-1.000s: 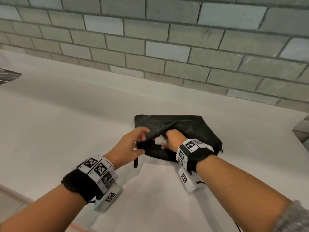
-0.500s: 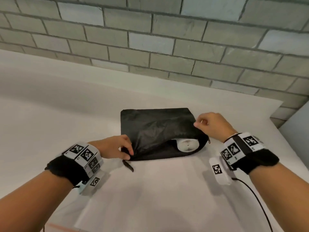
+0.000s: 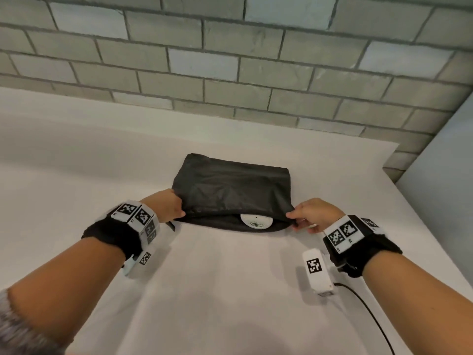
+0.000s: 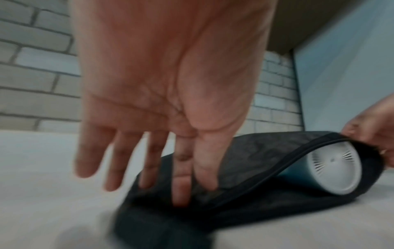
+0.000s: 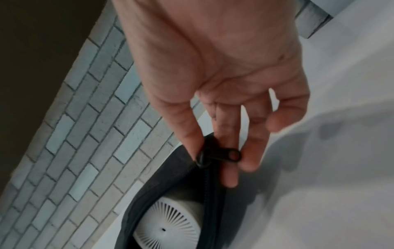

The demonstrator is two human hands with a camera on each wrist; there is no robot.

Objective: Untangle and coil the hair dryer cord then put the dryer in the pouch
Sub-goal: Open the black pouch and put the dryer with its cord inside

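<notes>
The black pouch [image 3: 230, 190] lies flat on the white counter with its zipped mouth toward me and partly gaping. Inside it is the hair dryer; only its white round grille [image 3: 256, 221] shows in the gap, and the cord is hidden. My left hand [image 3: 179, 213] pinches the pouch's left corner [image 4: 149, 210] between thumb and index finger, its other fingers straight. My right hand [image 3: 294, 219] is at the right corner and pinches the black zipper pull [image 5: 224, 155]. The grille [image 5: 168, 224] sits just below that pull.
A grey brick wall [image 3: 230, 73] runs behind the counter [image 3: 76, 162]. A pale panel [image 3: 440, 188] closes off the right side, where the counter ends. A thin black cable [image 3: 366, 308] trails from my right wrist camera across the near counter.
Both hands left the middle of the pouch mouth and went to its two ends. The right hand dropped from the upper edge to the zipper pull, and the pouch now lies flatter.
</notes>
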